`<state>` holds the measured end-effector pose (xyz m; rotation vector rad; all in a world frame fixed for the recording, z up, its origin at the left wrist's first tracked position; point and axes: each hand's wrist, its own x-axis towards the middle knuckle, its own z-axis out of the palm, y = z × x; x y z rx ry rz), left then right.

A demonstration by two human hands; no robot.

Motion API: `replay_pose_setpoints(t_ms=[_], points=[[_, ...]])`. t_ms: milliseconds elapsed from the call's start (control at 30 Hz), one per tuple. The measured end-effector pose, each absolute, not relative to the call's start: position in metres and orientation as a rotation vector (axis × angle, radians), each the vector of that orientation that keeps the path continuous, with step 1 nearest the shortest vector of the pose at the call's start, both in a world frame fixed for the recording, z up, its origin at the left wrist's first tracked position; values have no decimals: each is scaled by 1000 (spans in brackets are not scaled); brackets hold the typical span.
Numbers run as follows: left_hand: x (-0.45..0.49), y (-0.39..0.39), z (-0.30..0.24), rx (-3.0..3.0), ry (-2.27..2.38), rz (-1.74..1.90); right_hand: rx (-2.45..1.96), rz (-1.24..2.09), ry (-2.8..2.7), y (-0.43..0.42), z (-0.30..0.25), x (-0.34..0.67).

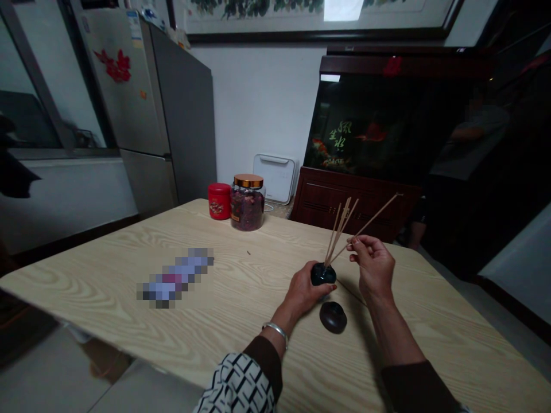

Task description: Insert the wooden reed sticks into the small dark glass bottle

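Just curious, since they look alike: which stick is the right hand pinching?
The stick slanting farthest right, its shaft in the right hand; the other sticks in the bottle stand steeper, bunched together.

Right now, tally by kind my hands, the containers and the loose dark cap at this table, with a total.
Hands: 2, left hand and right hand
Small dark bottle: 1
Dark round cap: 1
Glass jar: 1
Red canister: 1
Total: 6
Blurred item not counted: too unclear.

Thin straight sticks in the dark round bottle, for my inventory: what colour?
Light tan; the thin straight sticks show best in the head view.
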<state>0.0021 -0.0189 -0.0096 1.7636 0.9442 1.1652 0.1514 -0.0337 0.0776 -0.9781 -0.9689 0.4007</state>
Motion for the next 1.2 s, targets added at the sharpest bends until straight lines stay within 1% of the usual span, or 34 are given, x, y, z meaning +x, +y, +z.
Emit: replay_pose_setpoints(t_ms=[100,233,300,433,500,567,667,800,900,1100,1200], points=[[2,-19,-9,1775,927,1171,-1050,449,-1029,-33,71,148],[3,-18,-9,1777,947,1168,-1260,562,-1230,-35,56,156],[3,-18,-9,1773,942,1168,-1403,509,-1368,-42,48,169],[2,-20,-8,1753,931,1161,-1839,172,-1715,-64,31,208],[1,-22,-6,1742,930,1156,-2087,61,-1850,-73,25,224],[1,-22,-5,1732,931,1145,-2248,75,-1922,-77,22,234],[1,-23,-5,1735,930,1143,-2307,167,-1993,-73,21,239],[2,-22,-8,1742,917,1169,-2251,155,-1997,-66,24,241],[2,-21,-9,1745,921,1162,-2118,143,-1831,-66,29,248],[1,-21,-7,1745,938,1142,-1324,438,-1013,-70,66,234],[2,-21,-7,1749,923,1150,-1019,454,-854,-68,91,206]])
